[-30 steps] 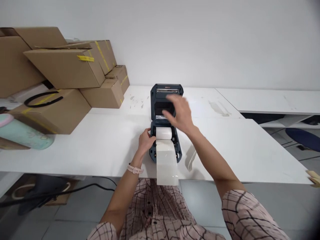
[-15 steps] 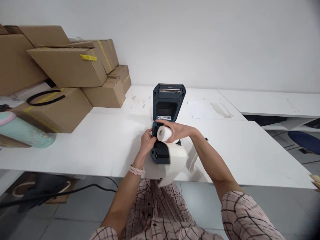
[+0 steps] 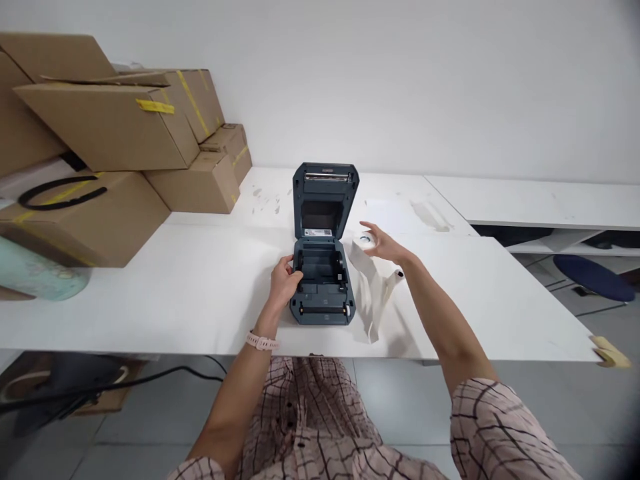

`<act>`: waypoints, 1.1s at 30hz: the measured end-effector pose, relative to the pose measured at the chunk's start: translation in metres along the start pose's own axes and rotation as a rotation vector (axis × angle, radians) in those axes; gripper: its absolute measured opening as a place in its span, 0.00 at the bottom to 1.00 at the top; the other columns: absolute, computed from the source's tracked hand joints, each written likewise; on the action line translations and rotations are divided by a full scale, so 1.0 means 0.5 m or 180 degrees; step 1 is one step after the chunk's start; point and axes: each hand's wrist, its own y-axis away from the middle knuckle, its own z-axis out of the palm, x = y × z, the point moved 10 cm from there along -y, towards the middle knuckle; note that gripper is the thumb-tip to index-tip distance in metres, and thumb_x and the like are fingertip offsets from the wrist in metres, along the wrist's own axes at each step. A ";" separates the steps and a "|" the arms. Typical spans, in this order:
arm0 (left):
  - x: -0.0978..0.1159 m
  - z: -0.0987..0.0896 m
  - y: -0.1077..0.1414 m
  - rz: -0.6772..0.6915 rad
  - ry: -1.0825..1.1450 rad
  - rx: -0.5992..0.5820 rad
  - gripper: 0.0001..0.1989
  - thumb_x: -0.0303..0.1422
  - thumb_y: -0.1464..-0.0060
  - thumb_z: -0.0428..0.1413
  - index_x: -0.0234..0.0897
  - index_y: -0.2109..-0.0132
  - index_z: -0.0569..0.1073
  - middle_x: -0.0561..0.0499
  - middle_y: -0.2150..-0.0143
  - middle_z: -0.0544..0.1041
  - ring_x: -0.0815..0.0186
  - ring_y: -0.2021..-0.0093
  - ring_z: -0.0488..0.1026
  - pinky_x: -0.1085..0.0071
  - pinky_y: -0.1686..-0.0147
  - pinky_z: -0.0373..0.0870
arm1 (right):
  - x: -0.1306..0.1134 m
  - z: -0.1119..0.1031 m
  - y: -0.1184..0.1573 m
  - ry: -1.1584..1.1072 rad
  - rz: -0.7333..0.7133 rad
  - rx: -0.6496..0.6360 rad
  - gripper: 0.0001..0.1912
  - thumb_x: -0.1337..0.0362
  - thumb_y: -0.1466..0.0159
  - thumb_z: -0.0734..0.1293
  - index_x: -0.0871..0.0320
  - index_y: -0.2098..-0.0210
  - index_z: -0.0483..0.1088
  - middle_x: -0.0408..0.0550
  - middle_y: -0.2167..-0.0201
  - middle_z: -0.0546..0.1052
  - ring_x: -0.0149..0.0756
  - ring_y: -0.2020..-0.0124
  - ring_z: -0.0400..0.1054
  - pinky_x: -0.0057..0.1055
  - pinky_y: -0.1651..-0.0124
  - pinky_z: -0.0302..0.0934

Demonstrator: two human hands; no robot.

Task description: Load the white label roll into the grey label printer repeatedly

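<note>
A dark blue label printer [image 3: 323,280] stands on the white table [image 3: 200,293] with its lid raised and its roll bay bare. My left hand [image 3: 284,280] grips the printer's left side wall. My right hand [image 3: 383,244] is just right of the printer, its fingers around a white paper roll [image 3: 365,239] that stands on end on the table. A loose strip of the roll's paper [image 3: 373,293] trails from the roll toward the table's front edge.
Stacked cardboard boxes [image 3: 115,133] fill the table's back left, one with a black loop [image 3: 60,190] on top. A pale green bottle [image 3: 35,273] lies at the far left. A second white table [image 3: 540,200] adjoins at the right. Cables [image 3: 100,390] run under the table.
My right hand lifted the paper roll out of the printer bay and carried it right onto the table, trailing its strip. My left hand stayed on the printer's side.
</note>
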 end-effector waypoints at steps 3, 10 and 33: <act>-0.002 0.001 -0.001 0.0009 0.0025 -0.0008 0.31 0.26 0.60 0.56 0.28 0.44 0.74 0.60 0.76 0.61 0.71 0.75 0.59 0.72 0.72 0.57 | 0.025 -0.020 0.039 -0.0202 0.0092 -0.0085 0.52 0.61 0.49 0.75 0.54 0.28 0.53 0.61 0.31 0.64 0.54 0.29 0.57 0.54 0.31 0.55; 0.001 -0.002 0.002 -0.0025 0.0105 0.0075 0.30 0.26 0.62 0.56 0.29 0.46 0.75 0.60 0.76 0.60 0.70 0.75 0.59 0.71 0.71 0.57 | 0.104 -0.070 0.222 -0.1027 0.0060 0.0149 0.41 0.56 0.45 0.77 0.44 0.34 0.63 0.53 0.33 0.69 0.51 0.33 0.64 0.52 0.35 0.62; -0.021 0.003 0.009 -0.0204 0.0430 -0.0011 0.33 0.26 0.58 0.58 0.31 0.41 0.73 0.59 0.75 0.62 0.71 0.75 0.61 0.73 0.73 0.59 | -0.246 0.300 0.081 0.1737 -0.1207 -0.1229 0.22 0.65 0.35 0.65 0.57 0.41 0.68 0.57 0.45 0.77 0.53 0.45 0.72 0.49 0.45 0.67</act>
